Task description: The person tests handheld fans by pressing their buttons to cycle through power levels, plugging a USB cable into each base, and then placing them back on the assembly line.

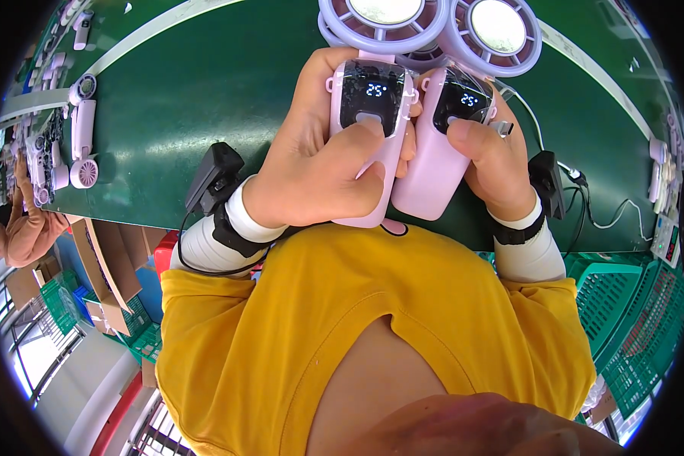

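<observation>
Two pink fans at twelve o'clock over the counter, one wrapped in your left grip, one in your right grip, probably feel light, stiff and slick, so hold their handles, sparing the fragile-looking cages.

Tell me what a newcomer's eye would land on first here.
Likely the left pink fan, held in the left hand, and the right pink fan, held in the right hand, side by side at top centre with glowing digits. Next, the bright yellow shirt filling the lower middle, below the dark green table.
</observation>
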The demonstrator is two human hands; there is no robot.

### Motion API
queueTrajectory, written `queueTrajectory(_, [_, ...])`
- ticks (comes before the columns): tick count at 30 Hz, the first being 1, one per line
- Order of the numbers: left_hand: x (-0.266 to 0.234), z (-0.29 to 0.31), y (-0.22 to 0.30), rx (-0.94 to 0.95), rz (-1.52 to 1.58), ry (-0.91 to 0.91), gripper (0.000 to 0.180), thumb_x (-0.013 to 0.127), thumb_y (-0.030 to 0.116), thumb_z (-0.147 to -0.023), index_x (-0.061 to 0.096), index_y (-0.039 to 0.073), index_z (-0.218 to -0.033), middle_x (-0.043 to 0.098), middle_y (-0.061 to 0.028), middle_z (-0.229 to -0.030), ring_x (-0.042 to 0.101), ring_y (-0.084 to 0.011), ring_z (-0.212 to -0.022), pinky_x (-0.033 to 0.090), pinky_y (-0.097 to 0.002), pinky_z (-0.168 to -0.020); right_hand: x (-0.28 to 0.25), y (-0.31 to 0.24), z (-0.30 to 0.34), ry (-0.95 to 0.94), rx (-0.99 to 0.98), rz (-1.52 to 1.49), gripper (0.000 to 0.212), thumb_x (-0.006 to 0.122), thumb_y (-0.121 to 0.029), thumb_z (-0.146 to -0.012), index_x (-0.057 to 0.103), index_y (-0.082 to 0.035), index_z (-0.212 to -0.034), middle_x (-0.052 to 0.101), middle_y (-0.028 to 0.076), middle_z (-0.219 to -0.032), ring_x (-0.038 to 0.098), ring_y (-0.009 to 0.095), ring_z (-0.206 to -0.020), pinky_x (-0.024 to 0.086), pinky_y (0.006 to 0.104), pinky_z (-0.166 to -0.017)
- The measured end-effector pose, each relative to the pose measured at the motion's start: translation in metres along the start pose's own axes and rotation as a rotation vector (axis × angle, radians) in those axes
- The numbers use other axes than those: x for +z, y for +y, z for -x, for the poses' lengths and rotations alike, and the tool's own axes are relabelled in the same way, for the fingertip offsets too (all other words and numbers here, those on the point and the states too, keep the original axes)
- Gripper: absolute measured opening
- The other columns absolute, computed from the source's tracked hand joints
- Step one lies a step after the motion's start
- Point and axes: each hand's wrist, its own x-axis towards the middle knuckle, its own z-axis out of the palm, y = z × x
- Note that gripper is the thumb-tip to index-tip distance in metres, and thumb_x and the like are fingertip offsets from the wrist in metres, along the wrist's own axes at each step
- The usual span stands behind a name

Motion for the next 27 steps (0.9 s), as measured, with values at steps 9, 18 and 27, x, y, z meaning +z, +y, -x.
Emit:
queueTrajectory(9, [-0.0025,0.0005,-0.0048,0.053,-0.045,-0.028,0.049,0.041,-0.012,-0.063,0.026,-0.01,-0.109,0.052,-0.0109,-0.081,0.051,-0.0144,-0.069,0.044,-0.0249,-0.068,-0.0062,0.0045,-0.001,-0.018,0.008,0.0,0.044,0.051,-0.007,-0.078,0.039,0.001,-0.119,0.056,0.008,-0.098,0.055,0.014,-0.085,0.046,0.0287,-0.077])
queueTrajectory(18, [-0.001,-0.0005,-0.002,0.054,-0.01,0.015,0.054,0.043,-0.012,-0.063,0.021,-0.009,-0.113,0.052,-0.0116,-0.084,0.051,-0.0139,-0.071,0.044,-0.0252,-0.066,-0.0009,-0.002,-0.0033,-0.108,-0.024,-0.021,0.044,0.059,-0.022,-0.083,0.04,-0.001,-0.116,0.056,0.006,-0.096,0.055,0.012,-0.085,0.046,0.0271,-0.074])
queueTrajectory(27, [0.0,0.0003,-0.0033,0.048,-0.026,0.027,0.054,0.043,-0.013,-0.063,0.021,-0.009,-0.112,0.049,-0.0122,-0.089,0.049,-0.0137,-0.072,0.044,-0.0249,-0.067,-0.0014,0.0051,-0.0057,-0.052,-0.07,0.081,0.04,0.058,-0.025,-0.085,0.043,-0.001,-0.113,0.057,0.006,-0.091,0.054,0.013,-0.082,0.045,0.0265,-0.074])
